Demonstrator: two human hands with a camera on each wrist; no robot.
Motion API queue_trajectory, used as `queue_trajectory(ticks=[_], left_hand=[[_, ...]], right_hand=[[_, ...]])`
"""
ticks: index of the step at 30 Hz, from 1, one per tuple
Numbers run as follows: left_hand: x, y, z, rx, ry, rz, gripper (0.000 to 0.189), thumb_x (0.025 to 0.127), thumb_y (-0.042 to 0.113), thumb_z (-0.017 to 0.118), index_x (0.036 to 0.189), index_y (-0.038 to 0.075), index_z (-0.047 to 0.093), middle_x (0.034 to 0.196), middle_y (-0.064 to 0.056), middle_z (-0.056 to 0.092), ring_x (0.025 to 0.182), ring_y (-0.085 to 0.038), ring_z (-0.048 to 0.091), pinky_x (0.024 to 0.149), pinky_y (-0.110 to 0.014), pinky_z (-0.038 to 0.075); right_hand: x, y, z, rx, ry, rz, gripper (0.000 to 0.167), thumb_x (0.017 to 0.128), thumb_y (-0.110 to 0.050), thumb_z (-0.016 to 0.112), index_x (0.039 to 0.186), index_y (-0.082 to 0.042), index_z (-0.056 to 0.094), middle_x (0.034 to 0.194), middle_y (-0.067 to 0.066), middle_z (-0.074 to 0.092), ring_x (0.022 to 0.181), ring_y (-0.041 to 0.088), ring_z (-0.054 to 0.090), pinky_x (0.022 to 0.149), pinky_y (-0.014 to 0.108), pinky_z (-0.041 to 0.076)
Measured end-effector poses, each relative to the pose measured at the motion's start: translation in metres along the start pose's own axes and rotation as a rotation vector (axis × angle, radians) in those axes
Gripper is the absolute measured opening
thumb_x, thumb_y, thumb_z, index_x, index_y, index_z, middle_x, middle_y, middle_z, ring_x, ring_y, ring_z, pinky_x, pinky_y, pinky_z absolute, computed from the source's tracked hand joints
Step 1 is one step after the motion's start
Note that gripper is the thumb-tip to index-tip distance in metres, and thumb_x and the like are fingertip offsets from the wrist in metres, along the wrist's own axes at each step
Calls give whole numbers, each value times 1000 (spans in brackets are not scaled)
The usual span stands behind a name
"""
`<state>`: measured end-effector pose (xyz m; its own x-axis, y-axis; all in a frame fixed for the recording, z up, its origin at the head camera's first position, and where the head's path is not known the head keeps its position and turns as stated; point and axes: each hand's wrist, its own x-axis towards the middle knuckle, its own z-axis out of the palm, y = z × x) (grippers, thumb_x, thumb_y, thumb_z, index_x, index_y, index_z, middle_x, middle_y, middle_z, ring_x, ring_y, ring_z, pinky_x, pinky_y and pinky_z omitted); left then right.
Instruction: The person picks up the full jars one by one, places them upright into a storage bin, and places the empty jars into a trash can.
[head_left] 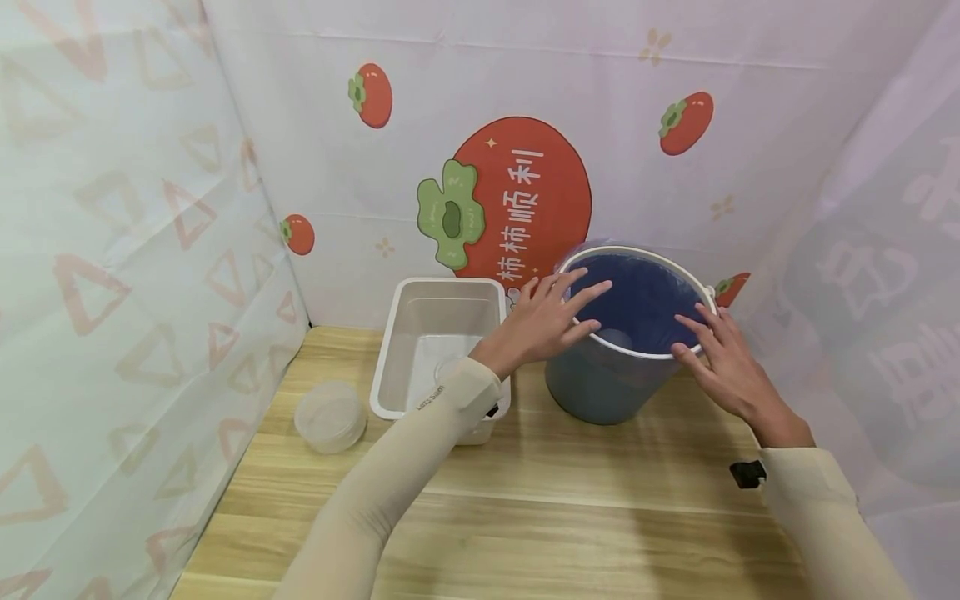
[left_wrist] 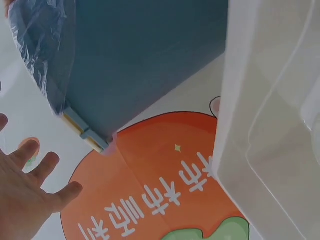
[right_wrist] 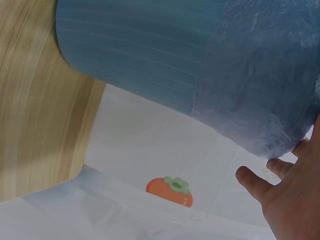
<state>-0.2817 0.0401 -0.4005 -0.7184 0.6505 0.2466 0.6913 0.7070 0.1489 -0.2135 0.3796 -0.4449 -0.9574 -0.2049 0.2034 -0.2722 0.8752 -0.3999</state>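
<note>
A blue-grey trash can point(head_left: 600, 387) with a pale rim ring stands upright toward the back right of the table. Thin clear plastic, apparently a trash bag point(right_wrist: 255, 100), hangs over its outer side below the rim. My left hand point(head_left: 542, 321) is at the left side of the rim, fingers spread above the opening. In the left wrist view, that hand's fingers look apart from the can. On the right side, my right hand point(head_left: 731, 367) has its fingers spread at the rim. Its fingertips lie close against the plastic in the right wrist view; whether they press it I cannot tell.
Left of the can stands a white rectangular bin point(head_left: 408, 350), partly covered by my left forearm, with a clear item inside. A round translucent container point(head_left: 330, 417) sits farther left on the wooden table point(head_left: 555, 533). Printed fabric walls point(head_left: 615, 108) enclose the back and sides.
</note>
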Motion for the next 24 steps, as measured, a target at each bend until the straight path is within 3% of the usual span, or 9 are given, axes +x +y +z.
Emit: queue_trajectory(ticks=[5, 15, 24], left_hand=[[-14, -14, -4, 16, 13, -13, 67, 113, 61, 43, 174, 43, 20, 182, -3, 21, 164, -29, 30, 134, -60, 26], [-45, -44, -9, -50, 19, -69, 67, 112, 56, 51, 173, 41, 26, 181, -6, 23, 164, -34, 27, 132, -66, 23], [-75, -77, -11, 3, 37, -96, 65, 113, 52, 53, 172, 35, 33, 177, -10, 32, 162, -35, 32, 131, -64, 28]], right_hand=[[0, 0, 0, 4, -2, -3, 66, 115, -46, 51, 169, -11, 39, 183, 21, 12, 170, 46, -8, 118, 91, 11], [0, 1, 1, 2, 2, -6, 65, 115, -45, 51, 169, -11, 39, 182, 21, 13, 170, 46, -8, 117, 91, 11], [-2, 0, -1, 36, -12, -5, 64, 115, -43, 51, 169, -11, 39, 183, 21, 11, 170, 44, -11, 118, 90, 9]])
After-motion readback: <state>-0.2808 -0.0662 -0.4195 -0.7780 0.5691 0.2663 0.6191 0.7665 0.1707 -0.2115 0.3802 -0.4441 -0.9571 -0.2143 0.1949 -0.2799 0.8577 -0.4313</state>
